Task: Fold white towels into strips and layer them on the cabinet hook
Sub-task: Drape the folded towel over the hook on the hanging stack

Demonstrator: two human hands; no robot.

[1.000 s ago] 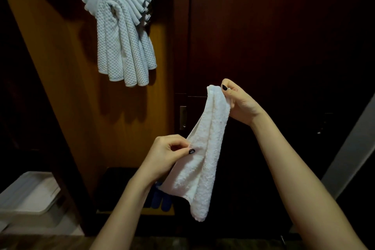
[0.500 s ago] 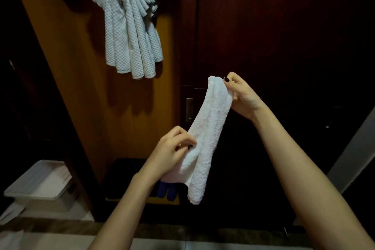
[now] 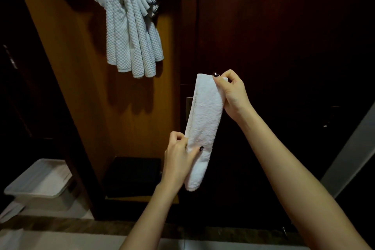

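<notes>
A white terry towel (image 3: pixel 205 126) hangs folded into a narrow strip in front of the dark cabinet door. My right hand (image 3: pixel 233 93) pinches its top end between thumb and fingers. My left hand (image 3: pixel 180 158) grips the strip lower down, thumb across its front, with the bottom end dangling free below. Up at the left, several folded white towels (image 3: pixel 132 26) hang layered over a hook inside the open cabinet; the hook itself is hidden under them.
The open compartment has an orange-brown wooden back wall (image 3: pixel 85 87). A black box (image 3: pixel 132 176) sits on its floor. A white plastic bin (image 3: pixel 38 184) stands at lower left. A dark closed door (image 3: pixel 284 46) fills the right, with a metal latch plate (image 3: pixel 188 107) behind the towel.
The loose flap of the towel has been folded in, so it is now a tight narrow strip. Both hands have moved right and up; my view has shifted, so the hanging towels appear further right.
</notes>
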